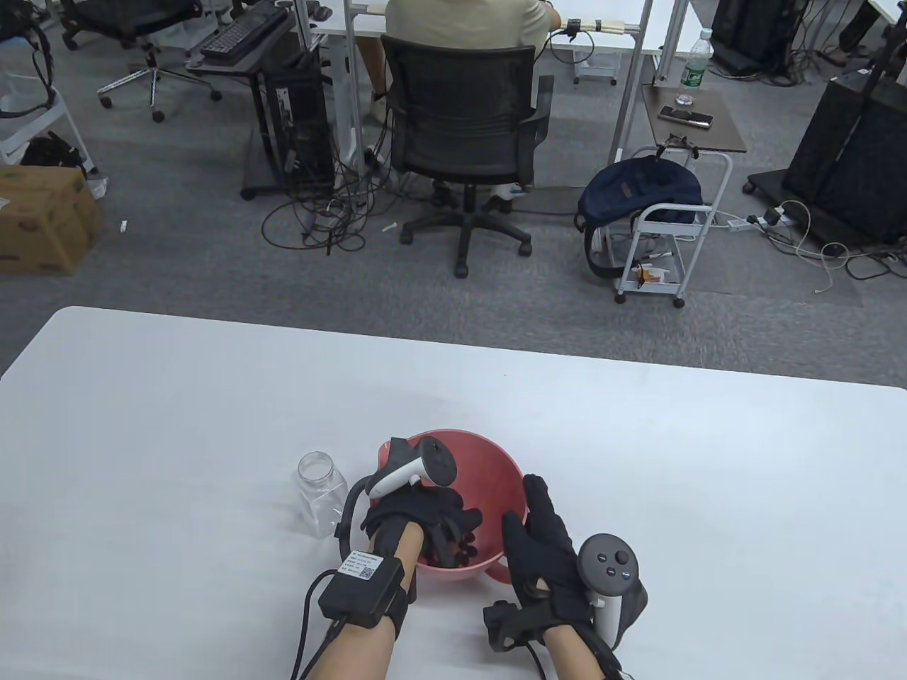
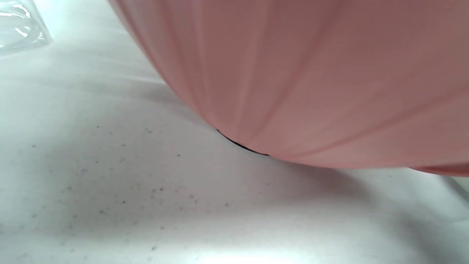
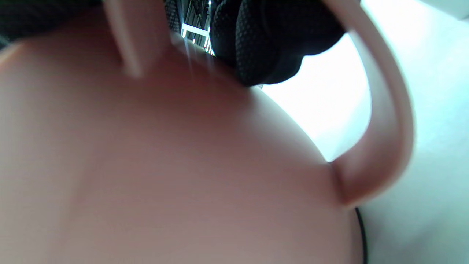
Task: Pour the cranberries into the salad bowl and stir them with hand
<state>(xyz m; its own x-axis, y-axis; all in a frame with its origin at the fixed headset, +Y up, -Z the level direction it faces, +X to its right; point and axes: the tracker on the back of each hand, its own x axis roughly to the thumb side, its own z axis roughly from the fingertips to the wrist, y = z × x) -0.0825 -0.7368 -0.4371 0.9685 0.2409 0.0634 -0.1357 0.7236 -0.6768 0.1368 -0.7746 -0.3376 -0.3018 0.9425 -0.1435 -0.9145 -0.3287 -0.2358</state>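
The pink salad bowl stands on the white table near its front edge. Dark cranberries lie at its bottom. My left hand reaches down into the bowl, its fingers bent loosely among the cranberries, fingertips partly hidden. My right hand holds the bowl's right side, thumb at the rim and fingers along the outer wall by the handle. The right wrist view shows black fingertips against the bowl wall. The left wrist view shows only the bowl's outer wall.
An empty clear plastic jar stands upright just left of the bowl, and its corner shows as the jar in the left wrist view. Beyond the table are an office chair with a seated person, a small cart and desks.
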